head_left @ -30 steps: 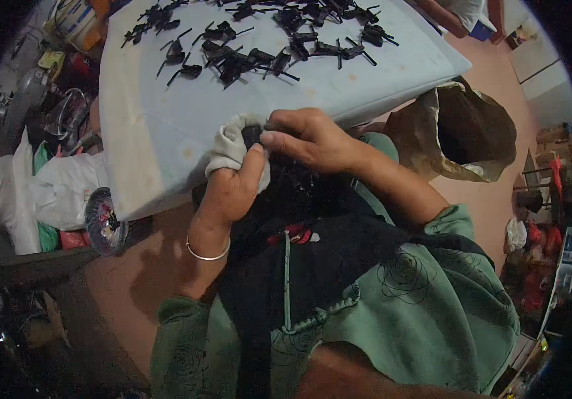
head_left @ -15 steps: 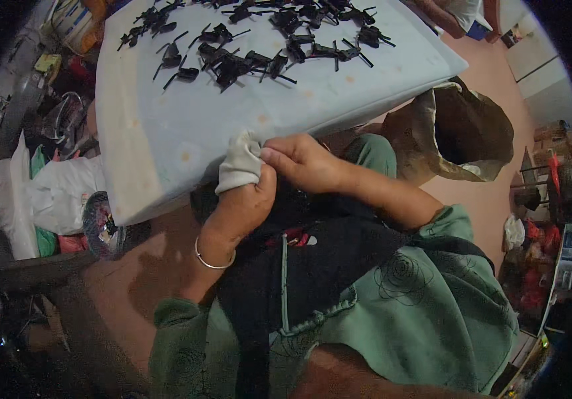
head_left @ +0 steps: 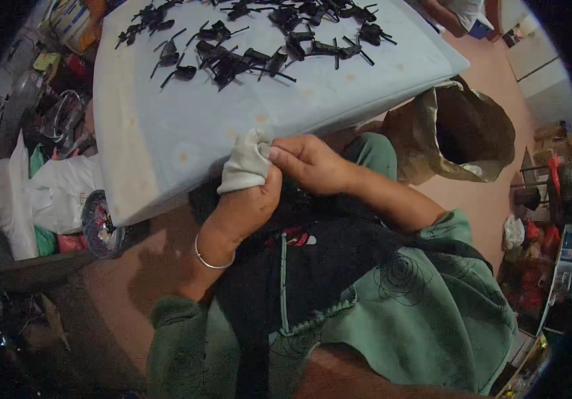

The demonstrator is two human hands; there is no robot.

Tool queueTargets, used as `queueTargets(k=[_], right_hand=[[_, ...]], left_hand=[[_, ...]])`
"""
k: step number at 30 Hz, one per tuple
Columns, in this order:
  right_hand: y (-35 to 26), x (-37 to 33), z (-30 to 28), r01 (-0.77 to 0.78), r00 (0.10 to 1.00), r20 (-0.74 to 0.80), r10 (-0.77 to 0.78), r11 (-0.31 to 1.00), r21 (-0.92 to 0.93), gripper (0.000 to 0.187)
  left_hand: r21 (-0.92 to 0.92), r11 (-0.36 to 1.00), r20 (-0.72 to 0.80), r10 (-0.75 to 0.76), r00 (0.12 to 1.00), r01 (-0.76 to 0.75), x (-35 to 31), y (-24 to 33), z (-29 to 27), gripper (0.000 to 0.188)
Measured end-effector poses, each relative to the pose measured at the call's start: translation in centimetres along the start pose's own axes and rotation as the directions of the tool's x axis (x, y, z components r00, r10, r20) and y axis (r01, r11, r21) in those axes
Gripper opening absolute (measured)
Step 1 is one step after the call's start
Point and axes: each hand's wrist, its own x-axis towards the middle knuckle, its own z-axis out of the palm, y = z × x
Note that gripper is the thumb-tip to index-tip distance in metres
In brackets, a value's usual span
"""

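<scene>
A crumpled off-white cloth point(head_left: 246, 165) covers the fingers of my left hand point(head_left: 249, 206), which wears a bangle at the wrist. The fingers under it look curled, and the thumb is bare. My right hand point(head_left: 309, 163) meets it from the right, thumb and forefinger pinched at the cloth's edge. Anything small between those fingertips is hidden. Both hands are just off the near edge of the table point(head_left: 186, 120), which has a pale spotted cover. Farther back on it lie many small black plastic parts point(head_left: 232, 63) with thin rods sticking out.
To the right of the table an open brown sack point(head_left: 425, 133) stands on the pinkish floor. White plastic bags point(head_left: 66, 193) and a round, wrapped object point(head_left: 103, 223) crowd the left side. Shelves with mixed goods point(head_left: 545, 246) line the far right. Another person's arm point(head_left: 452, 16) shows at the top right.
Both hands have shifted slightly to the right together, with the cloth still over the left fingers. The black parts lie as before.
</scene>
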Motion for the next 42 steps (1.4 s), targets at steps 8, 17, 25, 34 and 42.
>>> queueTargets(k=[8, 17, 25, 34, 42], right_hand=[[0.1, 4.4, -7.4, -0.217, 0.856, -0.402, -0.324, 0.481, -0.849, 0.020], [-2.1, 1.4, -3.5, 0.201, 0.942, 0.088, -0.324, 0.334, -0.921, 0.017], [-3.2, 0.8, -2.5, 0.258, 0.909, -0.121, -0.398, 0.768, -0.587, 0.017], [-3.8, 1.3, -2.0, 0.078, 0.995, -0.039, -0.090, 0.967, -0.241, 0.025], [-0.9, 1.8, -0.2, -0.060, 0.994, -0.093, 0.060, 0.998, 0.006, 0.029]], left_hand=[[0.134, 0.974, 0.206, 0.152, 0.967, -0.182, 1.5, 0.0, -0.7, 0.026], [0.249, 0.967, -0.246, 0.121, 0.962, -0.058, 3.3, -1.2, -1.0, 0.021], [-0.485, 0.829, 0.023, -0.305, 0.952, 0.278, 2.3, 0.8, -1.5, 0.021], [-0.498, 0.824, -0.001, -0.315, 0.949, 0.272, 1.5, 0.6, -1.1, 0.021], [0.058, 0.997, -0.188, 0.067, 0.980, -0.057, 1.0, -0.7, 0.0, 0.020]])
